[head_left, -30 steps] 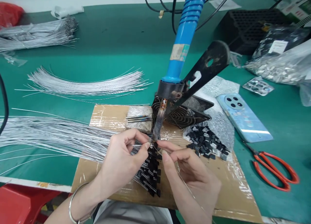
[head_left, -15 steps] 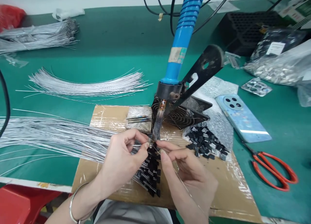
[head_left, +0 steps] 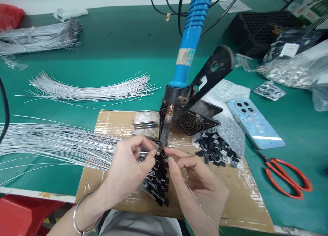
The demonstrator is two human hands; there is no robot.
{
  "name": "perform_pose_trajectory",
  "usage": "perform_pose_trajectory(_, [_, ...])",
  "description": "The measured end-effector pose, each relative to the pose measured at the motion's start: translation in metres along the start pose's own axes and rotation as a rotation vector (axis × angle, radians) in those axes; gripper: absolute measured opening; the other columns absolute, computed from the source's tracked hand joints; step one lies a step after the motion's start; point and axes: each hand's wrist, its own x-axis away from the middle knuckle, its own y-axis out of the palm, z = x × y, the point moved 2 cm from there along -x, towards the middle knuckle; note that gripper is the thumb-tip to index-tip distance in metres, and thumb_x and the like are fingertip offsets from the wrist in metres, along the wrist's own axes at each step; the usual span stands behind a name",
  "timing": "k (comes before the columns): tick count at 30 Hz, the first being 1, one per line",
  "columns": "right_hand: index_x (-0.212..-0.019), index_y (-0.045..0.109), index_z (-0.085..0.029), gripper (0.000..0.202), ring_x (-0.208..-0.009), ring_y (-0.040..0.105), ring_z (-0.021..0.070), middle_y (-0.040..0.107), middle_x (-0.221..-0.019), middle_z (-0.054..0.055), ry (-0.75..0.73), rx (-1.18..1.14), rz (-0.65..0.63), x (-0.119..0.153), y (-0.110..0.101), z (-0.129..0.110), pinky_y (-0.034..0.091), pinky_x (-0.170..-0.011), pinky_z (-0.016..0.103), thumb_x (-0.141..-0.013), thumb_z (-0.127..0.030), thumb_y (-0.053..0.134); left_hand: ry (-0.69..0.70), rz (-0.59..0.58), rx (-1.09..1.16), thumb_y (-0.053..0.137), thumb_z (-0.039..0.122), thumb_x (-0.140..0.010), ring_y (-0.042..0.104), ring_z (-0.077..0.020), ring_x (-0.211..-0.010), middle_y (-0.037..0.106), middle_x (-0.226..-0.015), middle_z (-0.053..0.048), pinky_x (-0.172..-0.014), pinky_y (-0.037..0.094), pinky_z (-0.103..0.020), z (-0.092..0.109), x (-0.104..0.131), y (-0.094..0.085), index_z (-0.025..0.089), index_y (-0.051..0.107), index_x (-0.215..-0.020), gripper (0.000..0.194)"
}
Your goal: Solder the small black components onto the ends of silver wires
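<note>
The blue-handled soldering iron [head_left: 188, 44] points down in a black stand [head_left: 215, 67], its tip between my hands. My left hand [head_left: 130, 164] pinches a small metallic piece with a wire right at the tip; the fingers partly hide it. Close on the other side, my right hand [head_left: 200, 184] pinches a thin solder wire [head_left: 193, 193] that trails down across the palm. Under my hands lie wires with black ends [head_left: 157, 184] on the cardboard [head_left: 241, 198]. A long bundle of grey wires [head_left: 58, 140] stretches left from there.
A black fan [head_left: 192, 121] sits behind the tip. Right of it are small black pieces [head_left: 216, 149], a phone [head_left: 255, 123] and red-handled scissors [head_left: 289, 178]. Another wire bundle [head_left: 94, 91] lies at the back left. A black crate [head_left: 261, 31] and plastic bags [head_left: 289, 70] stand back right.
The whole view has shifted very slightly. Both hands keep nearly the same pinch and place at the iron's tip.
</note>
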Motion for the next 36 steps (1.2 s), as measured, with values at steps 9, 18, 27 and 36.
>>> perform_pose_trajectory(9, [-0.080, 0.064, -0.023, 0.017, -0.100, 0.079, 0.0207, 0.082, -0.109, 0.007, -0.011, 0.004, 0.005, -0.0008, 0.0003, -0.0009, 0.059, -0.090, 0.030, -0.094, -0.016, 0.071, 0.004, -0.006, -0.017, 0.065, 0.024, -0.082, 0.070, -0.0218, -0.081, 0.076, -0.086, -0.007, -0.068, 0.051, -0.032, 0.0010, 0.0026, -0.0003, 0.018, 0.065, -0.072, 0.011])
perform_pose_trajectory(18, [-0.079, 0.064, -0.023, 0.018, -0.097, 0.079, 0.0191, 0.082, -0.108, 0.005, -0.019, 0.000, 0.032, -0.0002, 0.0009, -0.0025, 0.059, -0.088, 0.028, -0.093, -0.016, 0.073, 0.002, 0.006, -0.034, 0.065, 0.025, -0.081, 0.072, -0.0233, -0.083, 0.076, -0.088, -0.008, -0.067, 0.051, -0.032, 0.0011, 0.0030, 0.0003, 0.018, 0.065, -0.072, 0.011])
perform_pose_trajectory(27, [-0.080, 0.065, -0.023, 0.017, -0.098, 0.079, 0.0194, 0.082, -0.107, 0.005, -0.004, -0.031, 0.036, -0.0004, 0.0028, -0.0027, 0.060, -0.087, 0.028, -0.092, -0.015, 0.073, -0.007, -0.001, -0.029, 0.065, 0.025, -0.081, 0.070, -0.0224, -0.083, 0.076, -0.088, -0.007, -0.066, 0.048, -0.031, 0.0016, 0.0018, 0.0002, 0.018, 0.064, -0.072, 0.012])
perform_pose_trajectory(36, [-0.080, 0.066, -0.022, 0.016, -0.096, 0.079, 0.0201, 0.082, -0.105, 0.007, -0.031, -0.012, 0.035, -0.0005, 0.0027, -0.0003, 0.060, -0.086, 0.029, -0.093, -0.015, 0.073, -0.001, -0.009, -0.036, 0.063, 0.026, -0.081, 0.068, -0.0221, -0.082, 0.075, -0.088, -0.008, -0.067, 0.048, -0.032, 0.0001, 0.0009, 0.0008, 0.018, 0.064, -0.073, 0.011])
